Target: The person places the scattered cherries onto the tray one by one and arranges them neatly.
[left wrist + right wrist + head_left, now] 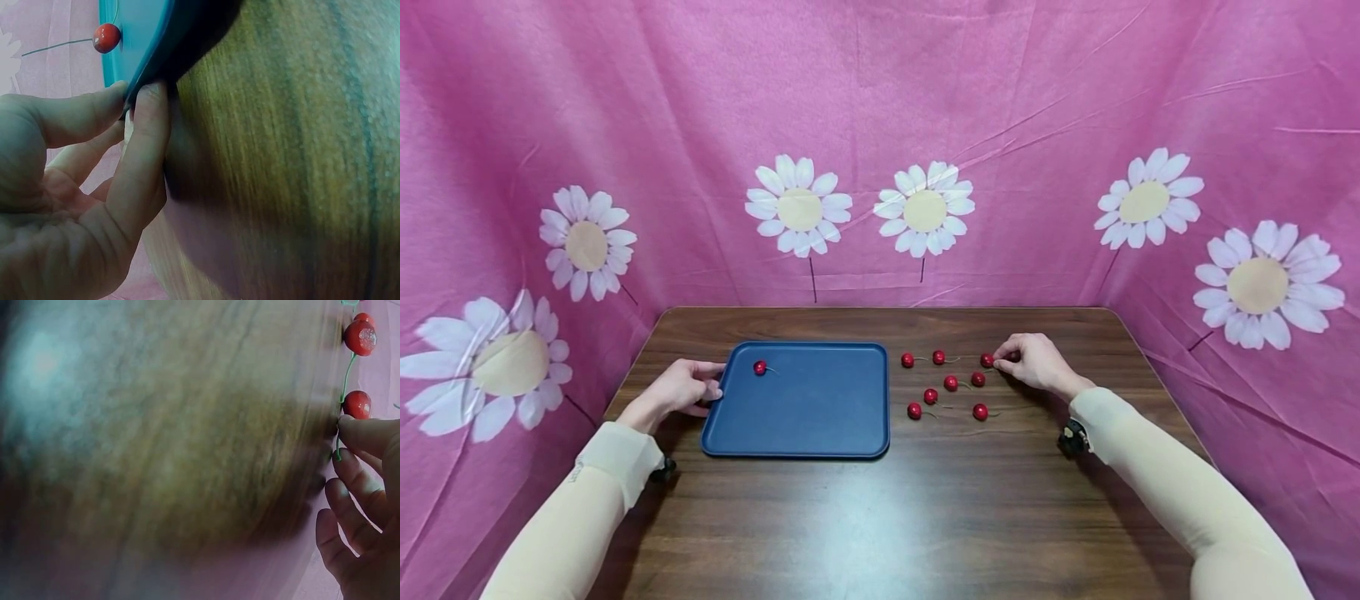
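Two sleeves (1172,479), left hand (679,387) pinching one tray (808,417), one cherry (760,367) aboard, right hand (1033,362) bent at eight cherries (951,383), grip unclear

No readable text or numbers

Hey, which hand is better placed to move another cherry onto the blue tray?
Probably the right hand: it is right at one cherry, with seven other cherries nearby. The left hand is on the far side of the tray, pinching its left edge.
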Tool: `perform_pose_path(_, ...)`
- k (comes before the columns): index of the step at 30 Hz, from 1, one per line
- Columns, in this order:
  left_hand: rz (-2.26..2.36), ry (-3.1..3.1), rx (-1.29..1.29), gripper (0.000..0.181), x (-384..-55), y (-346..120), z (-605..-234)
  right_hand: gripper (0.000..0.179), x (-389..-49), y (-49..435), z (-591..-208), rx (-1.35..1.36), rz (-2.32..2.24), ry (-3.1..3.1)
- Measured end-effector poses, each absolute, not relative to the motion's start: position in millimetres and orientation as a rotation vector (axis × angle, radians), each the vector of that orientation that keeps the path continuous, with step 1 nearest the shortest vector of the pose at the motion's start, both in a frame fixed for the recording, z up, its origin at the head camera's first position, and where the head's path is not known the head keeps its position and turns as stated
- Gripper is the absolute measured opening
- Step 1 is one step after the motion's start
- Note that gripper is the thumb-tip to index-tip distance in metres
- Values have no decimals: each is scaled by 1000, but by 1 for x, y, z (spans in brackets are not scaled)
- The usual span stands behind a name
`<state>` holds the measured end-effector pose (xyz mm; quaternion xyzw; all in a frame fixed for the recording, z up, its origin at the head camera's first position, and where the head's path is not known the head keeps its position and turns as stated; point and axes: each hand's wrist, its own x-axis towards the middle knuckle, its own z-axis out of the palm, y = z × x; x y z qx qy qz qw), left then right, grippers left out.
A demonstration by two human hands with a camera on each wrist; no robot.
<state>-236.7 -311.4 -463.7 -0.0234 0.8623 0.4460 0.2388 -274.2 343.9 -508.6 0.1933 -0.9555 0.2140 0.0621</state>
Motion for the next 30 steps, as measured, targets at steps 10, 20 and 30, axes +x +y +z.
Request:
perform_pose_path(10, 1229, 2365, -70, 68, -237, -311, -464, 3, -274, 342, -509, 611, 652, -2895)
perform_pose_path(20, 1227, 2376, -64, 68, -238, -313, -468, 6, -272, 338, -506, 555, 766, -2874)
perform_pose_path(30, 1229, 2366, -67, 69, -238, -313, -468, 5, -273, 325, -498, 404, 975, -2832)
